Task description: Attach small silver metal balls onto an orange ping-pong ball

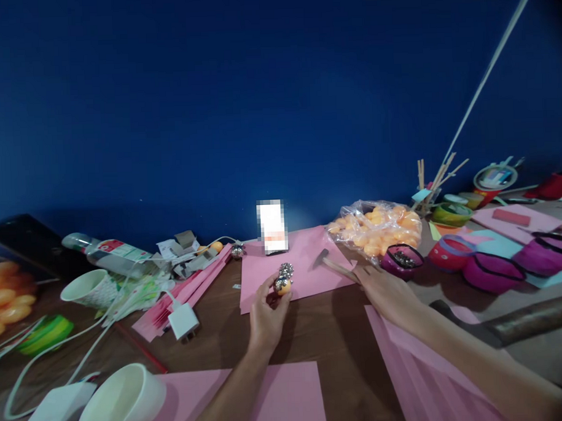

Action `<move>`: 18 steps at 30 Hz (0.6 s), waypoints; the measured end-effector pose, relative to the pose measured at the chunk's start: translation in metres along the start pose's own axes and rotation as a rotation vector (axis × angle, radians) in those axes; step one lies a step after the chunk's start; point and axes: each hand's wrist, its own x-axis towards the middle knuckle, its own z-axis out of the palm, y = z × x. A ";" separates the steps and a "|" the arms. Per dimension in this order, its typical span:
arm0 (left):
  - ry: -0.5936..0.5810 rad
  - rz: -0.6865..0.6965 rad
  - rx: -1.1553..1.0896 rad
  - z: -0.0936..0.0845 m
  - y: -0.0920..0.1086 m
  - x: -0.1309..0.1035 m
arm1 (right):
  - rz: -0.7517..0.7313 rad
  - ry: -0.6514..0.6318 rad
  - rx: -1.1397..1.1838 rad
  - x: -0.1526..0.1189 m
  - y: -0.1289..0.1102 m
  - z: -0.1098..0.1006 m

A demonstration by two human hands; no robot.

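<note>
My left hand [267, 315] pinches an orange ball [284, 288] between thumb and fingers. Shiny silver studs [285, 271] cover the ball's upper part. My right hand [372, 282] is closed at the handle end of a small hammer [337, 267], whose head points left over pink paper [306, 283]. Just beyond the right hand stands a purple bowl [401, 263] with small dark metal pieces in it. Another silver-studded ball [237, 250] rests near the paper's left edge. A bright screen, blurred out [272, 226], stands upright by the wall.
A clear bag of orange balls [378, 225] lies at the back right. Purple fabric bowls [493, 273] and a cup of sticks [430, 196] stand on the right. On the left are a bottle [111, 253], white cups [122, 403], cables and a charger [183, 320].
</note>
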 end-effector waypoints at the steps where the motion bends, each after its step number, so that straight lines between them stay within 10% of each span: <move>1: 0.012 0.010 0.001 0.000 -0.002 0.000 | 0.003 0.018 -0.015 -0.003 0.001 0.004; 8: 0.027 0.006 0.029 -0.001 0.000 -0.001 | -0.009 0.185 0.186 -0.008 -0.001 0.007; 18: 0.030 -0.036 -0.028 0.001 -0.006 0.000 | -0.180 0.047 0.853 -0.039 -0.062 -0.032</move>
